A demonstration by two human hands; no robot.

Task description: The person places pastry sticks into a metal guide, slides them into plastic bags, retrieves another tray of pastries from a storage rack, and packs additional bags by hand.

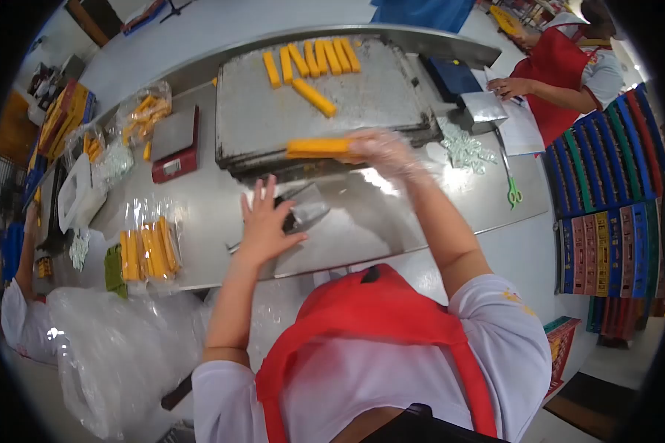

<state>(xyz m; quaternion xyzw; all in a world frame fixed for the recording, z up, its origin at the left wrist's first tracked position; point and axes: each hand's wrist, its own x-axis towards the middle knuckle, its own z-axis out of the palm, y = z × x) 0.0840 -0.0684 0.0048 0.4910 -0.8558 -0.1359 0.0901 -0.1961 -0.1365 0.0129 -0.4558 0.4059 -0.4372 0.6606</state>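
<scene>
Clock directions are taken from the right hand (pixel 377 153), which wears a thin transparent glove and grips one end of a long yellow rectangular bar (pixel 314 148). The bar points to 9 o'clock over the near edge of a worn grey metal tray (pixel 245 111); whether they touch cannot be told. The left hand (pixel 264 227), at 8 o'clock, is open with fingers spread, beside a silver flat-faced object (pixel 312 204); contact cannot be determined.

Within the tray, a single loose yellow bar (pixel 314 97) lies at 11 o'clock, below a row of upright-pointing yellow bars (pixel 321 57) near the far edge. Exposed metal lies left of both.

The tray rests on a shiny steel table (pixel 377 232). Open steel extends at 6 o'clock to the near edge. Green-handled scissors (pixel 513 193) lie near 4 o'clock; a transparent bag of yellow bars (pixel 149 251) lies at 8. Beyond, stacked multicoloured plastic crates (pixel 606 159) stand at 3 o'clock.
</scene>
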